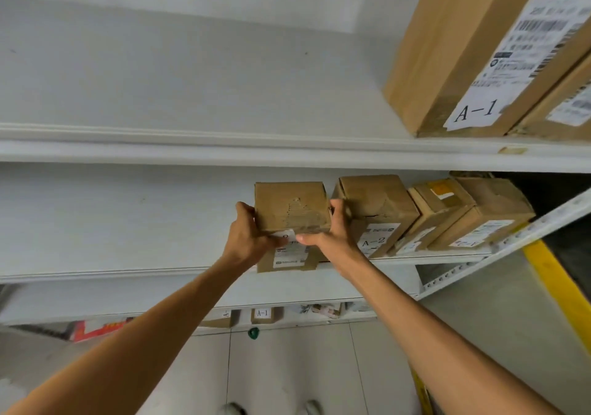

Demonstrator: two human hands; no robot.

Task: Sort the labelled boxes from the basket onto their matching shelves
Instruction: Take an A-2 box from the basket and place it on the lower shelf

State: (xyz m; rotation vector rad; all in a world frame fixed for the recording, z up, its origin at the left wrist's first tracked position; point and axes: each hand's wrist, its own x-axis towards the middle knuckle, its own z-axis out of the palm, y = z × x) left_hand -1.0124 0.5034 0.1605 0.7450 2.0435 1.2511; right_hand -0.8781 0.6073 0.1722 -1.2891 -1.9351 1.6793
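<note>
Both of my hands hold a small brown cardboard box (pixel 291 205) at the front edge of the middle shelf (pixel 128 272). My left hand (pixel 248 234) grips its left side and my right hand (pixel 331 232) grips its right side, thumbs on the front face over its white label. The box sits just left of a box labelled A-2 (pixel 377 210). Two more small boxes (pixel 473 213) stand further right on the same shelf.
The upper shelf (pixel 224 151) carries a tall box labelled A-1 (pixel 479 53) at the right, with another beside it. Below the middle shelf, boxes marked A-1 (pixel 262 314) lie low down. A yellow-edged upright (pixel 556 286) stands at the right. Tiled floor lies below.
</note>
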